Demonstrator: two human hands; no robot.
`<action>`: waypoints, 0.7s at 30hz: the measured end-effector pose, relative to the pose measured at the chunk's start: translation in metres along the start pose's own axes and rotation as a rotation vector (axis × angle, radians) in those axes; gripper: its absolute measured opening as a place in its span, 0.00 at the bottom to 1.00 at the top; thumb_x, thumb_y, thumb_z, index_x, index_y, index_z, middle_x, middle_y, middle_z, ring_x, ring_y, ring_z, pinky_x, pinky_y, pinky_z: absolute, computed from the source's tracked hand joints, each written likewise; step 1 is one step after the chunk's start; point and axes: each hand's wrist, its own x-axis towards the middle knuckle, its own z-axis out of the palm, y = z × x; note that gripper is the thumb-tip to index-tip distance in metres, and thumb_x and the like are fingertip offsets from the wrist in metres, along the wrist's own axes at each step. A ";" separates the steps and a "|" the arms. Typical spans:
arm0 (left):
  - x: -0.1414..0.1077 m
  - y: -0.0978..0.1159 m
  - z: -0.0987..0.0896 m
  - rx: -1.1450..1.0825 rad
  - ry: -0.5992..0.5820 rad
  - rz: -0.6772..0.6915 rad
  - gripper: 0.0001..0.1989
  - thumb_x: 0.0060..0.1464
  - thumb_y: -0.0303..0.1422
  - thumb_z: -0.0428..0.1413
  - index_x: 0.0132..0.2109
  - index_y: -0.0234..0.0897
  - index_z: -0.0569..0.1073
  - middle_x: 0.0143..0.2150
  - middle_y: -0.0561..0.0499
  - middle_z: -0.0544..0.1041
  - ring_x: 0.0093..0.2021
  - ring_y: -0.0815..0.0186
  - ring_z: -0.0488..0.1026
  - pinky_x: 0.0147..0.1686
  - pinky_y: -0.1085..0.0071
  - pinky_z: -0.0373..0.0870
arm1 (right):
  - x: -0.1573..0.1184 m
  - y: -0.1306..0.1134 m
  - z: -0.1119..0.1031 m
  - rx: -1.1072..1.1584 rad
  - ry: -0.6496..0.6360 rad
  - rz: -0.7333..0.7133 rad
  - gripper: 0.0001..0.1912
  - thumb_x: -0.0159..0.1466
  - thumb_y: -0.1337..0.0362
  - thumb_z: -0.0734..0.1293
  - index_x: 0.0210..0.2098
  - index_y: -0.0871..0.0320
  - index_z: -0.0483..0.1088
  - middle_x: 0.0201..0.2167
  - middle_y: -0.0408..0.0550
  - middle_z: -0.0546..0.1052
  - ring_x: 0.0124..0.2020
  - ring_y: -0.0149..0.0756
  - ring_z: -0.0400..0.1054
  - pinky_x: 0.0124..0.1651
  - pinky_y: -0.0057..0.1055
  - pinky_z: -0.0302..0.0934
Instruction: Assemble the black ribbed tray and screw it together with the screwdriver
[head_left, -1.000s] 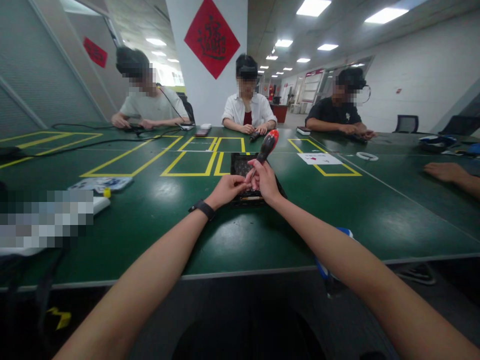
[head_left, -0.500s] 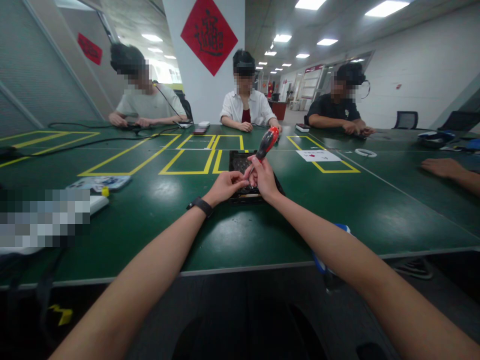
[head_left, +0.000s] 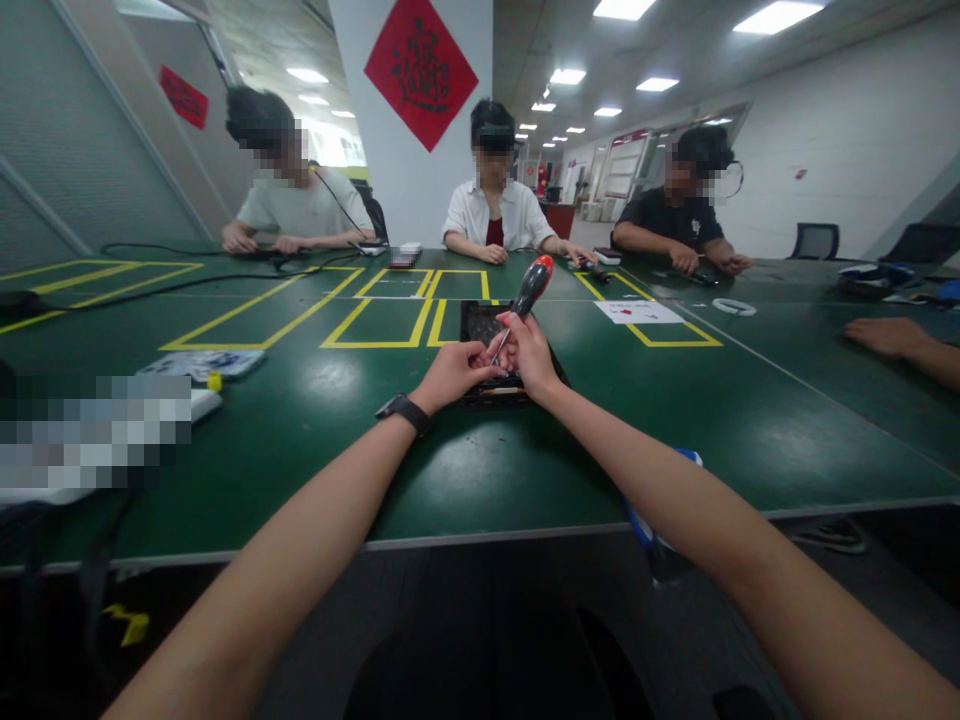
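A screwdriver (head_left: 532, 287) with a black and red handle slants up to the right, its thin metal shaft pointing down. My right hand (head_left: 535, 362) is closed around the lower handle and shaft. Beside the shaft's lower end, my left hand (head_left: 448, 376), wearing a dark wristband, has its thumb and fingers pinched together; what they hold is too small to make out. Both hands are over a black open box-like case (head_left: 480, 318) on the green table (head_left: 480, 480). The hands hide most of its inside.
Yellow tape outlines (head_left: 367, 345) mark the table. A white paper sheet (head_left: 637, 312) and a white tape ring (head_left: 733, 307) lie to the right. At left are a flat patterned packet (head_left: 199, 364) and black cables (head_left: 187, 295). Several people sit around, one hand (head_left: 885, 336) resting at right.
The screwdriver has turned in my right hand and its shaft now shows more plainly. Across the table, a person's hand has moved right onto a dark object. My left hand has barely moved.
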 end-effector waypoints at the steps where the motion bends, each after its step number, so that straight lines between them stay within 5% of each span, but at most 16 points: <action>1: 0.000 0.000 0.000 0.001 -0.003 -0.002 0.19 0.43 0.45 0.61 0.23 0.33 0.66 0.19 0.58 0.61 0.22 0.74 0.55 0.23 0.75 0.50 | 0.000 0.000 0.000 0.002 -0.010 0.004 0.19 0.62 0.46 0.58 0.40 0.55 0.60 0.18 0.36 0.71 0.12 0.21 0.57 0.15 0.18 0.49; 14: -0.001 -0.002 0.000 -0.011 -0.068 0.034 0.19 0.53 0.44 0.53 0.27 0.30 0.72 0.20 0.55 0.66 0.22 0.73 0.58 0.24 0.74 0.51 | 0.003 0.002 -0.003 0.051 -0.047 0.007 0.11 0.63 0.56 0.57 0.40 0.56 0.61 0.18 0.36 0.70 0.13 0.22 0.58 0.18 0.19 0.51; 21: -0.002 0.001 0.001 -0.064 -0.016 -0.002 0.19 0.44 0.45 0.61 0.27 0.33 0.66 0.21 0.57 0.64 0.23 0.73 0.59 0.24 0.76 0.54 | 0.003 0.003 -0.001 0.092 -0.031 -0.015 0.09 0.63 0.58 0.58 0.39 0.56 0.61 0.17 0.35 0.69 0.12 0.23 0.58 0.15 0.20 0.50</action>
